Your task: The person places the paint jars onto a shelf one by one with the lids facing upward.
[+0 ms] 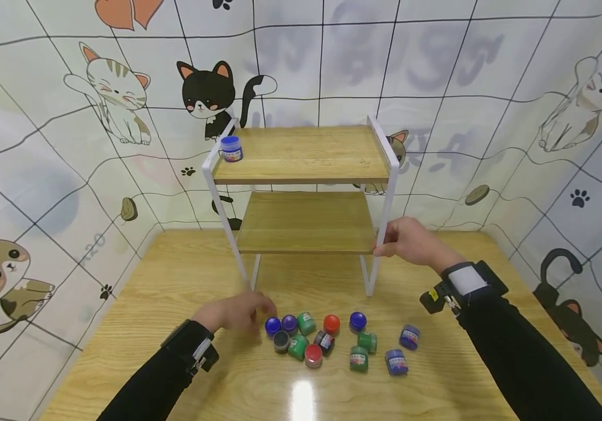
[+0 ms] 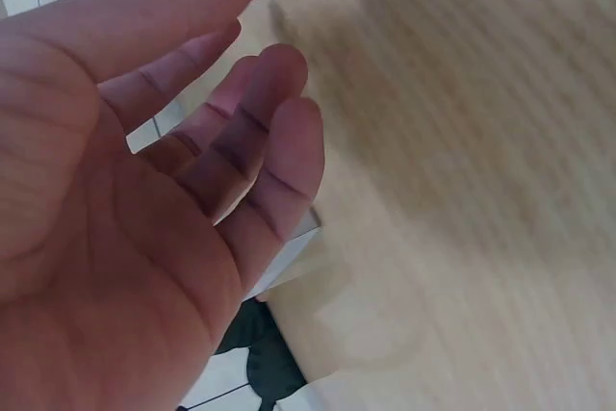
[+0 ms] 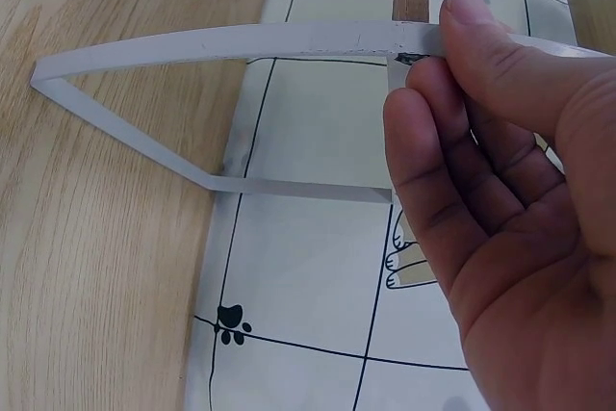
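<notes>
head view, nearest first: small jars [image 1: 313, 355] lie loosely on the desk [image 1: 106, 327], in front of the rack [image 1: 301, 181] and well inside the desk's left and right edges, a spot that probably keeps them within easy reach. two blue-labelled jars [image 1: 396, 362] sit apart from the rest, toward the desk's right edge. at the cluster's left end is a blue-lidded jar [image 1: 273, 326], and just beside it hovers the left hand [image 1: 234, 313]. its fingers bend loosely, thumb and fingertips apart; the left wrist view shows a bare palm, though the thumb partly hides the jar, so i cannot tell whether they touch. that half-spread bend seems to suit something small and round.

farther off, the right hand [image 1: 413, 240] pinches the rack's white frame [image 1: 388, 199] at the front right corner of the lower shelf [image 1: 306, 222], thumb against fingers, likely to steady the rack, which stands toward the desk's far edge. higher up, on the upper shelf [image 1: 311, 152], a lone blue jar [image 1: 232, 149] stands upright by the left edge, perhaps because the raised side rail [image 1: 212, 159] guards it there. behind hangs a cat-printed sheet [image 1: 301, 70].
</notes>
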Tool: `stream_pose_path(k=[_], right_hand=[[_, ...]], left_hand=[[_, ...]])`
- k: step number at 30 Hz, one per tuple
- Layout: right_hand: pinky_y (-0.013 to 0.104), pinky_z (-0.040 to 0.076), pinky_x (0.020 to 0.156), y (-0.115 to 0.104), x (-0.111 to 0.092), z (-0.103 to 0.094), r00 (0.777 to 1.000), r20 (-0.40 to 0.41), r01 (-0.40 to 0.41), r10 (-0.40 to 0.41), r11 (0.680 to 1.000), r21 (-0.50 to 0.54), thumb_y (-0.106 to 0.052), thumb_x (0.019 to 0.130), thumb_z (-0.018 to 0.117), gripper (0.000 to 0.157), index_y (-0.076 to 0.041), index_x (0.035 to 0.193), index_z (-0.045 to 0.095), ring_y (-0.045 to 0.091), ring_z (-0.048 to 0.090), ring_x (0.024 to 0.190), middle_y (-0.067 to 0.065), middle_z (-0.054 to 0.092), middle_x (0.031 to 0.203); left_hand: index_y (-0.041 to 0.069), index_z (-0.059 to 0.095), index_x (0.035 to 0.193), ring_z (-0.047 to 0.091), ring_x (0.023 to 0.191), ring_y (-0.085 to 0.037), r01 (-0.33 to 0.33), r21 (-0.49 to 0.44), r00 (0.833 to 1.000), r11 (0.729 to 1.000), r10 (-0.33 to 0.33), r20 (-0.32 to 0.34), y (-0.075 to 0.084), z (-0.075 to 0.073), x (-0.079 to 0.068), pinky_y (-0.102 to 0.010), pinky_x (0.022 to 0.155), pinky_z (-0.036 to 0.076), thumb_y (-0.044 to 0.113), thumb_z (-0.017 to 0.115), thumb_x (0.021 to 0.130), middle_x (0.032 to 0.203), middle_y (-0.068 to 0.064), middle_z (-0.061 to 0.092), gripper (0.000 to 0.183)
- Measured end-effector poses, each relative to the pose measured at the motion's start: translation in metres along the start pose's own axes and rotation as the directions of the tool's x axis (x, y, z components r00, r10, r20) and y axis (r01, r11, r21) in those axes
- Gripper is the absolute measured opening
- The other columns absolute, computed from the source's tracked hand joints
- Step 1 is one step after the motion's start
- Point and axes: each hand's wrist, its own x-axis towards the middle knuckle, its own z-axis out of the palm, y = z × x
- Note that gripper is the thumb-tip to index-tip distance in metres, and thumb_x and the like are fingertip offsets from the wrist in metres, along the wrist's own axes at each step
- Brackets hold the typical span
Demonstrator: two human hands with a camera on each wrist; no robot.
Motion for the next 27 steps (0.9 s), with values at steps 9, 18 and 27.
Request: stream_pose_path(k=[9, 18, 27], right_hand=[[0.03, 0.049, 0.071, -0.002, 0.002, 0.002, 1.0, -0.002, 0.031, -0.031, 1.0, -0.004, -0.018, 0.087, 0.074, 0.013, -0.006, 0.093, 0.073, 0.016, 0.063, 0.079, 0.004, 0.073, 0.084], [0.029, 0.051, 0.072, 0.001, 0.001, 0.001, 0.999, -0.006, 0.038, -0.038, 0.999, 0.006, -0.017, 0.087, 0.073, 0.013, -0.006, 0.094, 0.073, 0.015, 0.065, 0.08, 0.004, 0.074, 0.086], [0.031, 0.051, 0.075, 0.002, 0.0, 0.0, 1.0, 0.009, 0.02, -0.02, 1.0, 0.022, -0.016, 0.088, 0.072, 0.011, -0.006, 0.094, 0.073, 0.016, 0.065, 0.082, 0.004, 0.074, 0.087]], left_hand=[[0.016, 0.063, 0.113, 0.056, 0.098, -0.021, -0.092, 0.01, 0.995, 0.996, 0.092, -0.032, -0.01, 0.012, 0.003, -0.032, 0.084, 0.047, 0.014, 0.079, 0.081, 0.107, 0.002, 0.063, 0.036], [0.019, 0.063, 0.116, 0.058, 0.1, -0.017, -0.15, -0.106, 0.989, 0.983, 0.148, -0.019, -0.014, 0.016, 0.008, -0.035, 0.089, 0.049, 0.013, 0.077, 0.083, 0.107, 0.002, 0.064, 0.036], [0.015, 0.063, 0.117, 0.057, 0.097, -0.014, -0.094, -0.021, 0.993, 0.995, 0.092, -0.068, -0.01, 0.013, 0.005, -0.033, 0.086, 0.048, 0.018, 0.069, 0.09, 0.107, 0.004, 0.063, 0.028]])
